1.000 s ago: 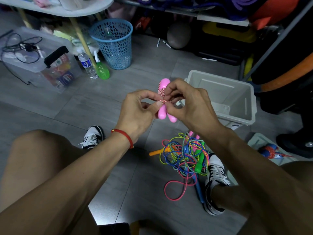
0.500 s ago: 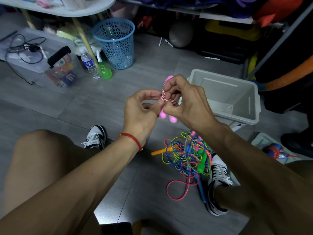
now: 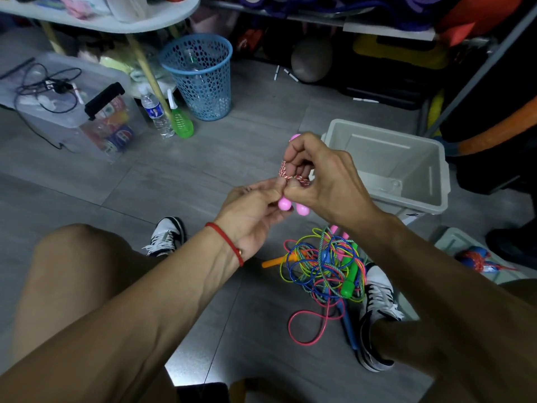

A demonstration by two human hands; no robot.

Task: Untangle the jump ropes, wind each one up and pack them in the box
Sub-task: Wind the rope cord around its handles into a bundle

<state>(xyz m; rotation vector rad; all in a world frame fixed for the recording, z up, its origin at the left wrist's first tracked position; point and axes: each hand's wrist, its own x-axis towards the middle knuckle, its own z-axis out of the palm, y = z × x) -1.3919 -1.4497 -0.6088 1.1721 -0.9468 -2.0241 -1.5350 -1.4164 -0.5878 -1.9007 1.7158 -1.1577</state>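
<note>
Between my hands I hold a pink-handled jump rope [image 3: 290, 206] with red-and-white cord wound round its two handles. My left hand [image 3: 252, 210] grips the handles from below, thumb against the cord. My right hand [image 3: 322, 175] pinches a loop of the cord at the top. A tangle of coloured jump ropes [image 3: 322, 271] with green, orange and blue handles lies on the floor by my right shoe. The open grey box [image 3: 436, 181] stands just behind my right hand. A wound blue-and-red rope [image 3: 476, 260] lies on a lid at the right.
A blue mesh bin [image 3: 200, 77], a water bottle [image 3: 154, 112] and a green bottle [image 3: 180, 120] stand under a white table at the back. A clear lidded tub [image 3: 72, 106] with cables sits at the left. My shoes [image 3: 167, 235] rest on the grey floor. Dark shelves line the back.
My right hand has risen and turned over the handles, pulling the cord loop up. The left hand has dropped a little, and more of the pink handle tops is now covered.
</note>
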